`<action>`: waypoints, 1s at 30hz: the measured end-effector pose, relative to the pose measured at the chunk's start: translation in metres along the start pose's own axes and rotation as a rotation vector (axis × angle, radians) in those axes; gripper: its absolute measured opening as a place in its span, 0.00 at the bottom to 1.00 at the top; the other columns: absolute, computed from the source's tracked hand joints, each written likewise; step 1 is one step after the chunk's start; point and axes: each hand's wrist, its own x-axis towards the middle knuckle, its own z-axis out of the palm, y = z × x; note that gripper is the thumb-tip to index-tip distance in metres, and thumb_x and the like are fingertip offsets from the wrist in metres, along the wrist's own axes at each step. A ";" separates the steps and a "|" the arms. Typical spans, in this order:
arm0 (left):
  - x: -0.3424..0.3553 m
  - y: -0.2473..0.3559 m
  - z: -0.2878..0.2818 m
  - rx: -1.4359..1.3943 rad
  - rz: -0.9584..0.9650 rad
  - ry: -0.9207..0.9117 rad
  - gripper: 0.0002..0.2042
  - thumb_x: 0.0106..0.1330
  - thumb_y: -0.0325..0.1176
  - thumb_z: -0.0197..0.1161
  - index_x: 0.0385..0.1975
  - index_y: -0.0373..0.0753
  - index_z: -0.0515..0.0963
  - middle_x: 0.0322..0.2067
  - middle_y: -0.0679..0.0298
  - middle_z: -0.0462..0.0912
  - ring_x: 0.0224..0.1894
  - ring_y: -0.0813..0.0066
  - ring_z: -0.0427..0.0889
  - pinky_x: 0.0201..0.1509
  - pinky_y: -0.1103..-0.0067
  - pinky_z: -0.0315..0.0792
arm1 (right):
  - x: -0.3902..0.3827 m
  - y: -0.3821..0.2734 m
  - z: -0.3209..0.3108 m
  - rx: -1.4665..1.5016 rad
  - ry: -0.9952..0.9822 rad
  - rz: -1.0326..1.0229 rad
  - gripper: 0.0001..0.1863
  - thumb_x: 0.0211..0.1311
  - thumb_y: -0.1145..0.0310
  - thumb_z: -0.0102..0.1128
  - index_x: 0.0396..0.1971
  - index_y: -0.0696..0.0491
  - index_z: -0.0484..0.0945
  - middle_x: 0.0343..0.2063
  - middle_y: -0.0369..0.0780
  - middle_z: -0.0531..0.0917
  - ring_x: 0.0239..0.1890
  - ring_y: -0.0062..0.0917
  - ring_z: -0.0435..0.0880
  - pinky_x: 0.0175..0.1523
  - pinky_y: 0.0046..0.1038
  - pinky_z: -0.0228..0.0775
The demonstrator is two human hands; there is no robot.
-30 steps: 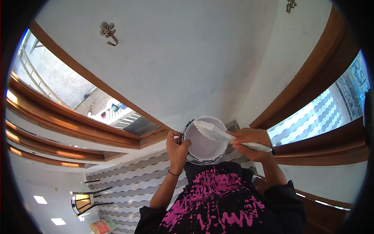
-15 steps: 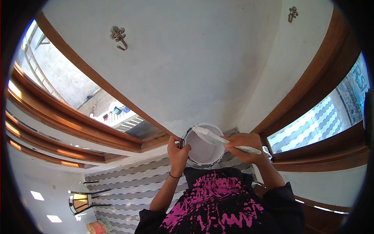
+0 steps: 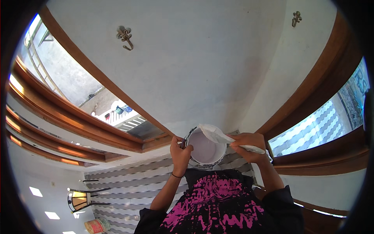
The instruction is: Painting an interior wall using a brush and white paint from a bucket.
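Observation:
A round paint bucket (image 3: 205, 158) with pale paint inside is held up in front of my body. My left hand (image 3: 180, 155) grips its left rim, the thumb over the edge and the fingers on the outer side. In my right hand (image 3: 249, 147) is a paint-coated paintbrush (image 3: 216, 135). Its handle runs back through my closed fingers. The whitened brush head lies over the far right part of the bucket's rim; whether it touches the rim I cannot tell.
A pale wall (image 3: 187, 70) rises ahead, with a metal hook (image 3: 124, 37) at left and another hook (image 3: 296, 18) at right. Wooden window frames (image 3: 113, 105) flank it on both sides. A chair (image 3: 79, 200) and a reddish-yellow container (image 3: 96, 225) are behind left on the patterned floor (image 3: 128, 189).
The paintbrush has shifted to the right, its head moving from over the bucket's opening toward the far right rim. Both hands and the bucket have moved slightly to the right in view.

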 end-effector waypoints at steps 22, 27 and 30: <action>-0.001 -0.005 0.002 0.052 -0.026 0.009 0.14 0.43 0.17 0.61 0.31 0.35 0.67 0.21 0.67 0.75 0.21 0.85 0.71 0.24 0.85 0.63 | -0.050 0.047 0.029 0.692 0.460 0.694 0.07 0.58 0.76 0.63 0.37 0.58 0.80 0.32 0.43 0.85 0.30 0.28 0.85 0.40 0.31 0.81; -0.003 -0.005 0.006 0.002 0.017 0.013 0.14 0.44 0.21 0.62 0.30 0.36 0.65 0.14 0.70 0.67 0.13 0.84 0.64 0.16 0.82 0.55 | -0.068 0.057 0.032 1.099 0.618 0.797 0.09 0.66 0.70 0.54 0.43 0.55 0.75 0.34 0.44 0.84 0.36 0.33 0.86 0.44 0.36 0.81; -0.005 -0.002 0.010 -0.036 -0.015 0.009 0.14 0.45 0.20 0.62 0.31 0.36 0.65 0.14 0.70 0.67 0.12 0.85 0.63 0.15 0.83 0.55 | -0.072 0.055 0.028 1.217 0.709 0.850 0.08 0.66 0.69 0.54 0.43 0.54 0.75 0.33 0.42 0.84 0.36 0.33 0.87 0.46 0.37 0.81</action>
